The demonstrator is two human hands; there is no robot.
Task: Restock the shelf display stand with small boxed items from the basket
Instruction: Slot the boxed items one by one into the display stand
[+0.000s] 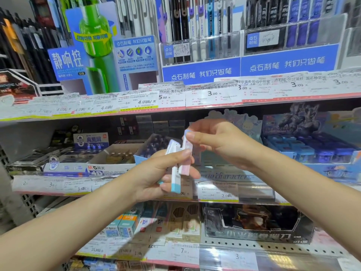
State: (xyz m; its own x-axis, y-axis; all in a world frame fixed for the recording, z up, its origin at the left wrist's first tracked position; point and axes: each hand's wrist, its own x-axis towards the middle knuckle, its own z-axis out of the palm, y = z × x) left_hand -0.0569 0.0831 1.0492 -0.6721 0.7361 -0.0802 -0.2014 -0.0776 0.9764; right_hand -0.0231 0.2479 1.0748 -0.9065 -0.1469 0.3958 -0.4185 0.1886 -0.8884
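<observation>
Left hand (156, 173): grips blue box (175, 169), long axis upright.
Right hand (218, 141): pinches pink box (186, 153) top, upright, w/ fingertips.

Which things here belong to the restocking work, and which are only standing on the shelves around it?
Part of the job:
- left hand, holding the blue-ended box
- right hand, pinching the top of the pink box
- pastel character display stand behind the hands

Just standing about:
- 4B eraser carton
- pen racks on the upper shelf
- price labels
</observation>
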